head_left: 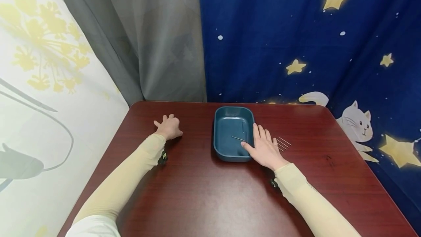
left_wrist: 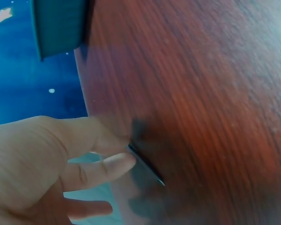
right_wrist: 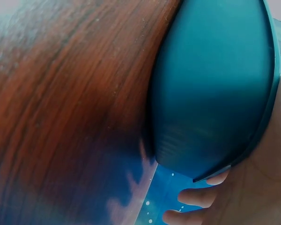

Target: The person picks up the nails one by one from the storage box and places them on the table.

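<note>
My left hand (head_left: 169, 127) is low over the left part of the table. In the left wrist view, its thumb and a finger pinch one end of a thin dark stick, perhaps a needle (left_wrist: 147, 165), whose other end slants toward the tabletop. A deep teal plastic box (head_left: 231, 155) stands near the table's middle, with a few thin sticks (head_left: 236, 138) inside. Spread and nearly straight, the fingers of my right hand (head_left: 265, 150) rest against the box's right rim, the thumb over its near right corner.
Several thin metal sticks (head_left: 284, 143) lie on the table just right of my right hand. The red-brown wooden table (head_left: 197, 200) reaches back to a grey curtain (head_left: 167, 46) and a blue star-print curtain (head_left: 263, 46). A white printed cloth (head_left: 49, 120) hangs on the left.
</note>
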Tool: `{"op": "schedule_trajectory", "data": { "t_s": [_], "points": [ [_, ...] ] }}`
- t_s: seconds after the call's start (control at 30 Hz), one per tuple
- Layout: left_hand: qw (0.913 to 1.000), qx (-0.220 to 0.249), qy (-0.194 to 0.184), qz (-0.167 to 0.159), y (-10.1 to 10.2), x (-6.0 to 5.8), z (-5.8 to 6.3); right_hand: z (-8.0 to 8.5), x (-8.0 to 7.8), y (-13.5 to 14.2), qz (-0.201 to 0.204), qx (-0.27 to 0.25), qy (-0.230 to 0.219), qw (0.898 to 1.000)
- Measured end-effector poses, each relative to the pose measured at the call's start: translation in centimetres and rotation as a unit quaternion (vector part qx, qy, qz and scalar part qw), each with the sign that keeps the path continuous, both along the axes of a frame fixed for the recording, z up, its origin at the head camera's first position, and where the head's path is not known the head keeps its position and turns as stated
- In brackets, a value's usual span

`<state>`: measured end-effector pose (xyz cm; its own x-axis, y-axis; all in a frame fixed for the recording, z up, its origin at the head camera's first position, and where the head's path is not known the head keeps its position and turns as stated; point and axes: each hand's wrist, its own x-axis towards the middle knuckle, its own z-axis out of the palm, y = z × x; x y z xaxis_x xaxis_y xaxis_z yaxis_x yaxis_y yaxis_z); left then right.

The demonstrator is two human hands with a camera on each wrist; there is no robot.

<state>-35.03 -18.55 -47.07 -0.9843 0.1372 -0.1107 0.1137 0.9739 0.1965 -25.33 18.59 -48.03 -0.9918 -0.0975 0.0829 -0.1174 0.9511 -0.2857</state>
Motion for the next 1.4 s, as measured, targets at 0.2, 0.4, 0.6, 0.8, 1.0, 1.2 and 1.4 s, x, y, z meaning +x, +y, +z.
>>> {"op": "schedule_trajectory", "data": {
  "t_s": [0.2, 0.4, 0.6, 0.8, 1.0, 1.2, 1.4],
  "points": [
    [0.9971, 0.009, 0.067, -0.036, 1.5, 0.2, 1.2, 0.0, 0.0, 0.1, -0.001, 0.002, -0.005, 1.000],
    [0.9814, 0.028, 0.158, -0.105, 5.2, 0.8, 3.0, -0.2, 0.1, 0.2, -0.003, -0.001, -0.004, 1.000],
    [0.9604, 0.039, 0.204, -0.186, 9.4, 1.4, 4.1, -0.3, 0.1, 0.2, -0.001, -0.003, -0.012, 1.000],
    [0.9501, 0.024, 0.189, -0.247, 13.2, 1.7, 3.8, -0.2, -0.2, 0.0, 0.003, 0.006, -0.002, 1.000],
    [0.9441, -0.009, 0.169, -0.283, 15.9, 1.6, 2.3, -0.1, -0.1, -0.1, 0.005, 0.010, -0.009, 1.000],
    [0.9471, -0.035, 0.131, -0.291, 17.9, 1.5, 1.5, -0.1, -0.1, 0.0, 0.008, 0.010, 0.000, 1.000],
    [0.9494, -0.065, 0.102, -0.290, 18.8, 1.2, 0.5, 0.0, -0.1, 0.1, 0.009, 0.012, -0.001, 1.000]
  ]
}}
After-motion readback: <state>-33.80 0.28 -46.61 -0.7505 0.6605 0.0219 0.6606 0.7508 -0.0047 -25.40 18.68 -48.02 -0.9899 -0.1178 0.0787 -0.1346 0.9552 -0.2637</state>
